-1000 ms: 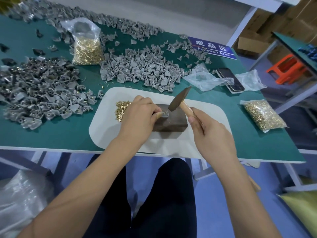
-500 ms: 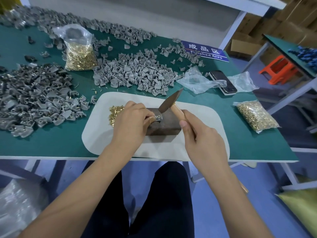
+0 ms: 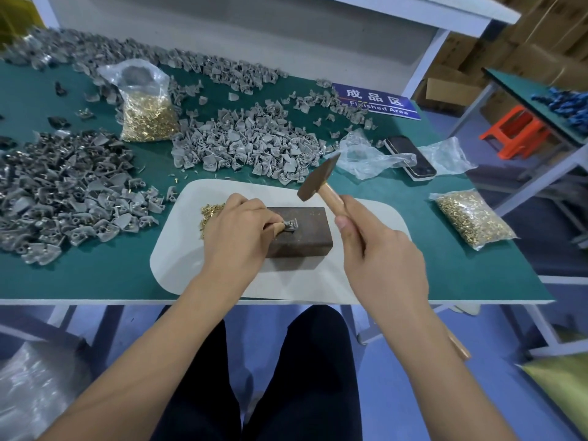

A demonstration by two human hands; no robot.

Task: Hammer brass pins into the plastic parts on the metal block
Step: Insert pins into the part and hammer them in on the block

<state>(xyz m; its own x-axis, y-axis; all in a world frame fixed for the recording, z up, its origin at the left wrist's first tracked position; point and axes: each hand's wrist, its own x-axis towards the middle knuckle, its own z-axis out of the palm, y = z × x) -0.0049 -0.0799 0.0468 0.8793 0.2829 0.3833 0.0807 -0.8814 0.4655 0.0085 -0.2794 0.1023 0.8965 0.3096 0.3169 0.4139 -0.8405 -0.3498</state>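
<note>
Head view: pinning job mid-batch

Table (image 3: 95, 281): large piles of grey parts (image 3: 63, 192), which look mostly unpinned. Metal block (image 3: 302, 246): one plastic part (image 3: 290, 225) on top. Hammer (image 3: 319, 181): raised, gripped by the right hand (image 3: 381, 259). Left hand (image 3: 237, 230): pinches that part. Loose brass pins (image 3: 210, 213) beside it.

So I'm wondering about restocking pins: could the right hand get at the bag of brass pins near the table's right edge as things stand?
Probably not yet: the path to the bag of brass pins looks clear, but the right hand grips the hammer.
</note>
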